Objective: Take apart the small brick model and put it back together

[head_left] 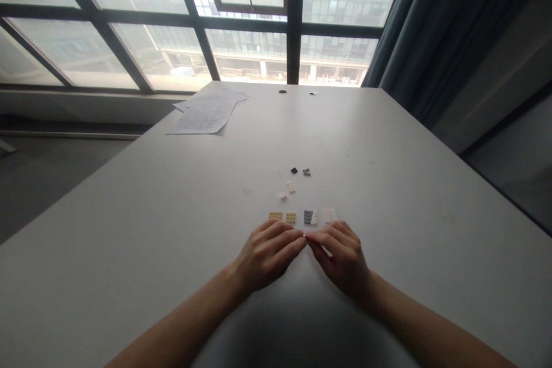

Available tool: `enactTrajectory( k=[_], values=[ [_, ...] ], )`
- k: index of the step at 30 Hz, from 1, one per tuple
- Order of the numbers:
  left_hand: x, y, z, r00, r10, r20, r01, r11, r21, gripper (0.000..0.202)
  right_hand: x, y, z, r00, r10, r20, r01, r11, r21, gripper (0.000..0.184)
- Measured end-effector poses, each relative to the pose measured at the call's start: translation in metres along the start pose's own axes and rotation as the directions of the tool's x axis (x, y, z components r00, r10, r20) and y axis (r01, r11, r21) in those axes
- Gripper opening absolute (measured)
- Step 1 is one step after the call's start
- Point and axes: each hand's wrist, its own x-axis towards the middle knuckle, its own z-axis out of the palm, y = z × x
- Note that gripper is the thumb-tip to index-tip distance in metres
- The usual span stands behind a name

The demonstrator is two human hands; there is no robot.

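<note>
My left hand and my right hand meet at the fingertips low over the table. Both are closed in a pinch around something tiny, of which only a pale and dark speck shows. Just beyond my left fingers lie two yellow toy brick plates, side by side with studs up. A grey and white studded piece sits beyond where the fingertips join. Flat pale pieces lie past my right knuckles, partly hidden by them.
Farther out are a small white brick, a white studded plate, a black piece and grey pieces. Printed papers lie at the far left of the white table. Windows and a dark curtain stand behind.
</note>
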Motion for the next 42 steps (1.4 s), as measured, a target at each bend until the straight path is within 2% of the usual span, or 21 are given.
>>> enactTrajectory(
  k=[8, 14, 18, 23, 29, 35, 42],
  values=[
    [0.002, -0.004, -0.001, 0.988, 0.031, 0.153, -0.037, 0.999, 0.033, 0.012, -0.002, 0.003, 0.002, 0.991, -0.030, 0.129, 0.045, 0.993, -0.110, 0.014],
    [0.007, -0.007, -0.005, 0.954, 0.050, 0.297, -0.062, 0.998, 0.031, 0.018, -0.002, 0.000, 0.006, 0.973, -0.036, 0.229, 0.082, 0.977, -0.196, 0.017],
    [0.008, -0.012, -0.012, 0.958, 0.005, 0.287, -0.016, 0.999, 0.035, 0.013, -0.003, -0.001, 0.008, 0.953, 0.005, 0.302, 0.071, 0.968, -0.242, 0.012],
    [0.006, -0.026, -0.025, 0.964, -0.060, 0.260, 0.040, 0.996, 0.079, 0.010, -0.003, 0.000, 0.008, 0.940, 0.065, 0.335, 0.034, 0.959, -0.280, 0.009],
    [0.005, -0.034, -0.027, 0.956, -0.097, 0.278, 0.070, 0.992, 0.106, 0.008, -0.004, -0.001, 0.009, 0.922, 0.112, 0.370, 0.003, 0.955, -0.296, 0.008],
    [0.005, -0.030, -0.024, 0.938, -0.112, 0.327, 0.079, 0.990, 0.114, 0.011, -0.003, -0.003, 0.008, 0.933, 0.100, 0.346, 0.005, 0.957, -0.289, 0.009],
    [0.000, -0.030, -0.019, 0.900, -0.119, 0.419, 0.079, 0.991, 0.112, 0.018, -0.004, -0.005, 0.006, 0.930, 0.010, 0.368, 0.104, 0.953, -0.286, 0.010]
  ],
)
